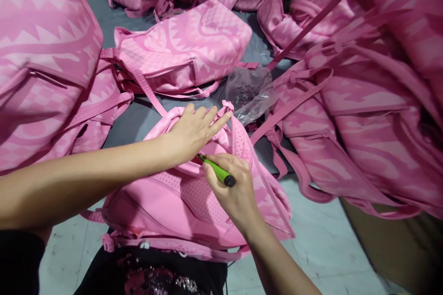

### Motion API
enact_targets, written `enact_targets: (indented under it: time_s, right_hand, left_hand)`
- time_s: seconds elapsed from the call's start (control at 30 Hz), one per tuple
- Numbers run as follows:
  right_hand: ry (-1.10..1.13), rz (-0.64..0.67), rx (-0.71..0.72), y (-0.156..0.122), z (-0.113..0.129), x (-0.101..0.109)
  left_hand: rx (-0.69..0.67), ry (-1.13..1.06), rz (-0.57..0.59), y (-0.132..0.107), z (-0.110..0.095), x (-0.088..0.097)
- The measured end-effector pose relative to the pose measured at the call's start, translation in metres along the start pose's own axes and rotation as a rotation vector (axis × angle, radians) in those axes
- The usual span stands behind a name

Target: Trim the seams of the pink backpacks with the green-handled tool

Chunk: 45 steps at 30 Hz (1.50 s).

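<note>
A pink backpack (148,207) lies in front of me, its perforated mesh back and straps facing up. My left hand (194,133) rests palm down on its top part, fingers stretched out and the thumb side hidden. Below and right of it, my right hand (231,184) is closed around a green pen-shaped tool (218,172) with a black butt end. The tool's dark tip points left to the bag's edge, just under my left hand. Whether the tip touches the fabric I cannot tell. A knotted strap end (227,106) sticks up beside my left fingertips.
Another pink patterned backpack (183,46) lies beyond on the grey surface (128,124). A large pink backpack (44,23) stands at left, and several more (367,115) crowd the right and back. Crumpled clear plastic (251,92) lies behind my hands. Pale floor (308,221) shows below.
</note>
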State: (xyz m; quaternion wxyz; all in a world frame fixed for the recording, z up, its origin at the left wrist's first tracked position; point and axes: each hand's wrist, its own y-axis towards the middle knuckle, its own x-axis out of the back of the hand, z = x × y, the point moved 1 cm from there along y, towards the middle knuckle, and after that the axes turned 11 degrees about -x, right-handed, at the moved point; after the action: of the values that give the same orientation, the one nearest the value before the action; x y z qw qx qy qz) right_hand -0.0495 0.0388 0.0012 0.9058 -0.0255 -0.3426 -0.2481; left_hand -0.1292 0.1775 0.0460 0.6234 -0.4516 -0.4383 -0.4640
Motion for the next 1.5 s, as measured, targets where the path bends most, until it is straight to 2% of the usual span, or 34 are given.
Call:
enact_targets:
  time_s: [0.4,0.63,0.9,1.03,1.17,1.33,1.5]
  right_hand:
    - [-0.038,-0.039,-0.043,0.000,0.006,-0.001]
    - [-0.054,-0.056,-0.025,-0.001,0.008,-0.001]
    - [-0.023,-0.088,0.016,-0.001,0.007,-0.006]
    - [-0.030,-0.098,-0.009,-0.003,0.006,-0.006]
    - [0.035,-0.124,-0.016,-0.004,0.004,-0.004]
    - [0.176,-0.108,0.014,-0.004,0.015,-0.015]
    - [0.263,-0.110,0.045,-0.004,0.022,-0.031]
  left_hand:
    - [0.010,0.005,0.003,-0.002,0.000,0.000]
    - [0.001,0.012,-0.024,-0.002,0.001,-0.002]
    - [-0.008,0.010,0.014,-0.004,0.000,0.002]
    - [-0.018,0.021,-0.006,-0.004,0.004,0.000]
    - [-0.039,-0.004,0.074,-0.012,0.013,0.012]
    - [0.079,-0.021,0.272,-0.029,0.019,0.030]
    - [0.109,0.061,0.270,-0.032,0.015,0.022]
